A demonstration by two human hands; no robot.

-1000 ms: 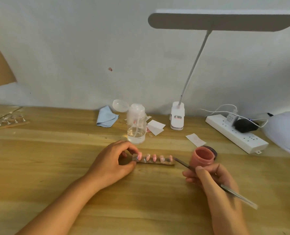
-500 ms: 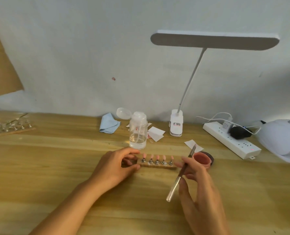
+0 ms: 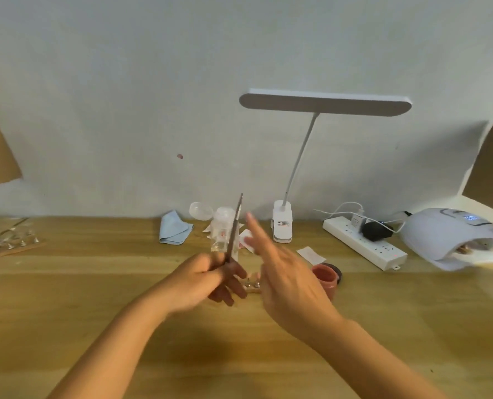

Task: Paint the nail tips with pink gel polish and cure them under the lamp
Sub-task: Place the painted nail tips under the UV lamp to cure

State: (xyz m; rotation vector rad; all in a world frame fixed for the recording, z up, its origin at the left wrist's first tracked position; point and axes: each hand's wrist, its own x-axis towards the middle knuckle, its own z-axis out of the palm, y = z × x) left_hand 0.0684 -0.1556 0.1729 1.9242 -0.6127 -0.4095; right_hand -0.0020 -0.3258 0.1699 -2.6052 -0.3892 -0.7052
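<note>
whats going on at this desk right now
A person is working on nail tips with gel. The left hand grips the brush, its end pointing up, while the right hand is open and holds nothing. The strip of nail tips lies on the table behind the hands, near the open pink gel pot; the curing lamp sits at the right.

The slim metal-handled brush (image 3: pixel 235 228) is now standing in the left hand (image 3: pixel 202 280), pointing toward twelve o'clock, having left the right hand (image 3: pixel 285 277), whose fingers are stretching straight toward eleven o'clock. The left hand is no longer pinching the wooden nail-tip strip (image 3: pixel 252 287).
</note>
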